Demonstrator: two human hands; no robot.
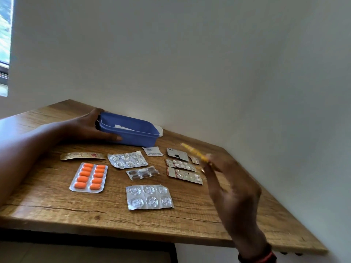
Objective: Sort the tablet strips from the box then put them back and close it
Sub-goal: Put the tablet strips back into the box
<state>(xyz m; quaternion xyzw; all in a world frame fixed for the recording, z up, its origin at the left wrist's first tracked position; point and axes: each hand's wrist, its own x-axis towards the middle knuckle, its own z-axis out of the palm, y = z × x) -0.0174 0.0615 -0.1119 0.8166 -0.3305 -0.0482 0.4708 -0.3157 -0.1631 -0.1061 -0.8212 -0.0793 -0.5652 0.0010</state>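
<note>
A blue plastic box (133,136) stands open at the back of the wooden table (57,209), with a white strip or paper inside. My left hand (89,126) grips the box's left end. My right hand (231,190) is raised over the table's right side and pinches a blurred yellow tablet strip (195,152). Laid out on the table are an orange tablet strip (88,177), a gold strip (82,156), silver foil strips (127,159) (149,196), a brown-tablet strip (142,173) and two red-edged strips (184,169).
The box's white lid (160,130) lies behind the box against the wall. A small white paper (152,151) and a grey strip piece (177,154) lie near the box. The table's front edge runs close below the strips. A window is at far left.
</note>
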